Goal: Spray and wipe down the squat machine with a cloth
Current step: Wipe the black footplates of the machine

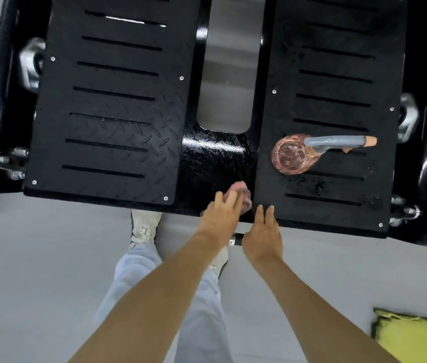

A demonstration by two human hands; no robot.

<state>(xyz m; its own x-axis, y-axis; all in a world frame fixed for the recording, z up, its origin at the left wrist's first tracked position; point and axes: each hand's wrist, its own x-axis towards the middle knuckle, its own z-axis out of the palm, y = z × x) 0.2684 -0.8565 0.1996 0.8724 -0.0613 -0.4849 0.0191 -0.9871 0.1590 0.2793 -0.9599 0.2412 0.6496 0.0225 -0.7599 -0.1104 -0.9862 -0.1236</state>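
Note:
The squat machine's black footplate (118, 127) fills the upper view, with two slotted tread panels and a glossy centre strip. My left hand (222, 218) presses a pink cloth (241, 191) onto the front of that centre strip. My right hand (263, 231) rests flat beside it on the front edge of the right panel, fingers apart and holding nothing. A clear pinkish spray bottle (293, 157) with a grey trigger head stands on the right panel, seen from above. Wet droplets show on the right panel near the bottle.
My legs in light trousers and white shoes (144, 226) stand on the grey floor just before the plate. A yellow-green object (416, 336) lies at the bottom right. Silver bolts and brackets (32, 64) flank the plate's sides.

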